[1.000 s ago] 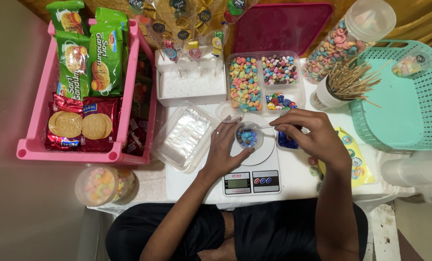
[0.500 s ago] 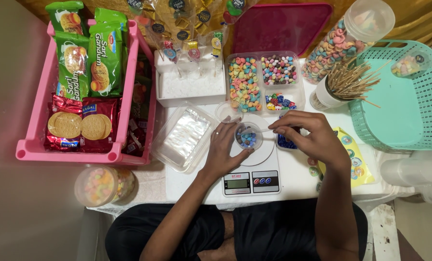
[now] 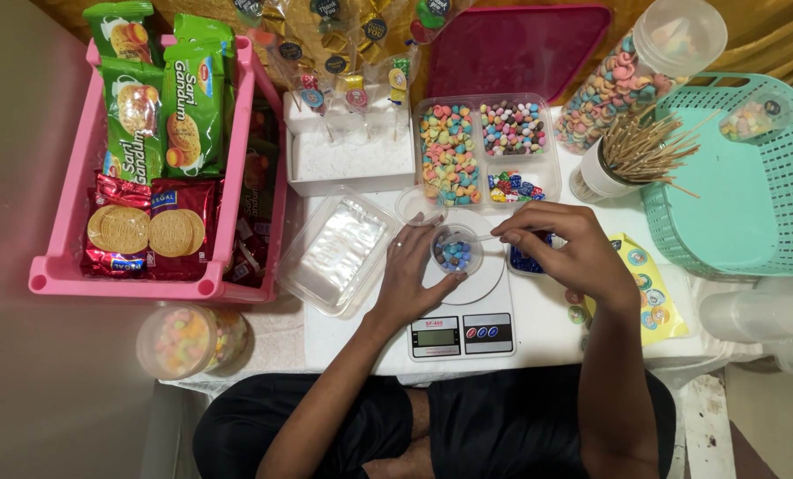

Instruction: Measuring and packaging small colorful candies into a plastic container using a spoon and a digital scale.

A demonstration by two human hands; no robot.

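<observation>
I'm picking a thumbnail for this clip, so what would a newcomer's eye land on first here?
First the two hands at centre: the left hand cups a small clear cup of blue candies on a white kitchen scale, while the right hand holds a small clear spoon over it. Next, the pink crate of biscuit packs at far left and the divided tray of pastel candies just behind the hands.

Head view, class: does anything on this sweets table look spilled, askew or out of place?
One thing stands out: the tall clear jar of pastel cereal rings lies tilted, leaning over the bundle of wooden skewers. Nothing looks spilled. The left hand steadies the small clear cup of blue sweets on the white kitchen scale.
</observation>
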